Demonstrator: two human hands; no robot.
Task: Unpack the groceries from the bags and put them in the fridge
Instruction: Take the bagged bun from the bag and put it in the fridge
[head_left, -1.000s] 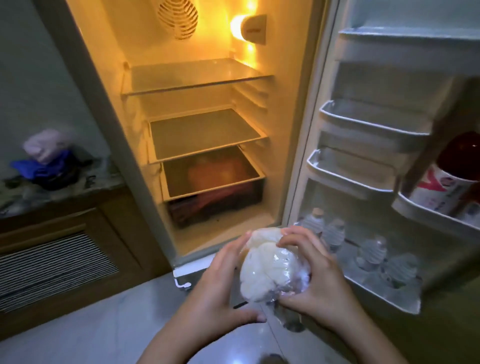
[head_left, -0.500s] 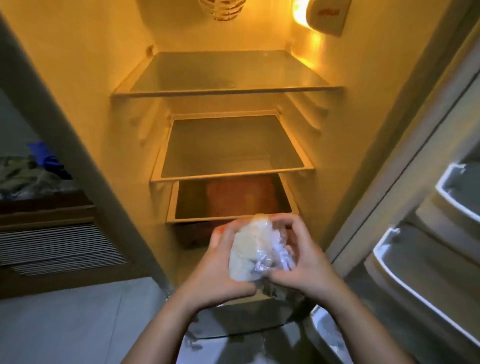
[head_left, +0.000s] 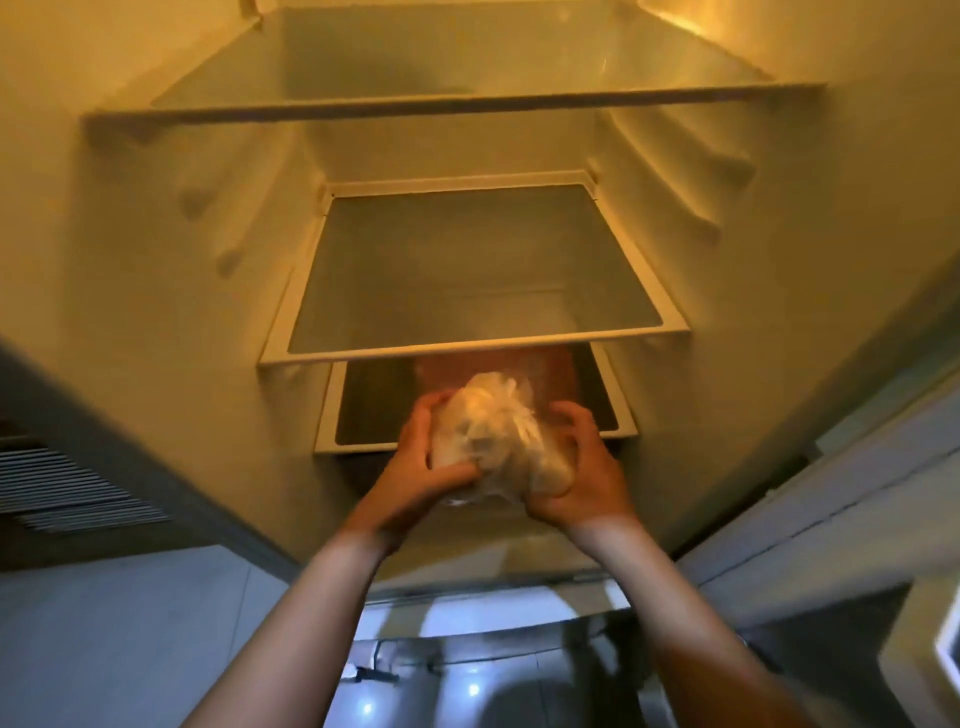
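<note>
Open fridge (head_left: 156, 218), glass shelves (head_left: 467, 275), tiled floor (head_left: 130, 649)

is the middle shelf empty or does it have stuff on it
Empty: the white-framed glass middle shelf shows only bare glass, edge to edge.

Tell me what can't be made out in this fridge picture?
- Head view: the pale contents of the plastic bag, blurred and wrapped in crinkled film.
- The crisper drawer contents, covered by the lowest shelf and both hands.
- The top shelf back, cut off by the upper edge.
</note>
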